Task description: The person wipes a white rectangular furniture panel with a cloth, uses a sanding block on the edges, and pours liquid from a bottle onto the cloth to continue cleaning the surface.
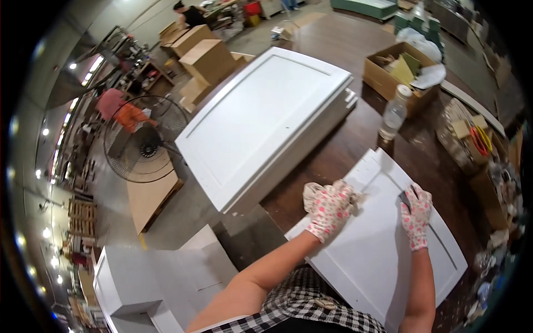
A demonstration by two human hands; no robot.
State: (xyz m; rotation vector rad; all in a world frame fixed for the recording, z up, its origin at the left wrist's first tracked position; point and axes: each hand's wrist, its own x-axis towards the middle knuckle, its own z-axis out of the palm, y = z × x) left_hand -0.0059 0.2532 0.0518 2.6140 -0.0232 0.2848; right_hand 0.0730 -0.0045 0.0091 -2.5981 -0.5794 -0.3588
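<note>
Item one, at the centre of the clock with twelve at the far side: a flat white panel with a raised border and recessed middle (355, 263), lying face up on a dark brown smooth-topped table (425, 161), its near edge by the worker's black-and-white checked apron (294, 291). Item two, at ten o'clock on the panel: the left hand (332, 211), in a white glove with pink dots, fingers curled over a crumpled beige cloth (313, 197), pressing it down; how tightly the fingertips close underneath, I cannot tell. Item three, between one and two: the right hand (417, 213), gloved alike, thumb and bent fingers pinching a small dark grey block (405, 201) beside the recess edge. Item four, at twelve: a clear bottle with a white cap (393, 116), a brown open cardboard box (380, 80) just beyond. Item five, at eleven: a larger white framed panel piece (266, 105). Step in hand, as I judge it: surface work along the panel's recess, block rubbing, cloth wiping or steadying. The next move calls for the block kept flat and lightly pressed along that edge, the left hand bracing the panel.
</note>
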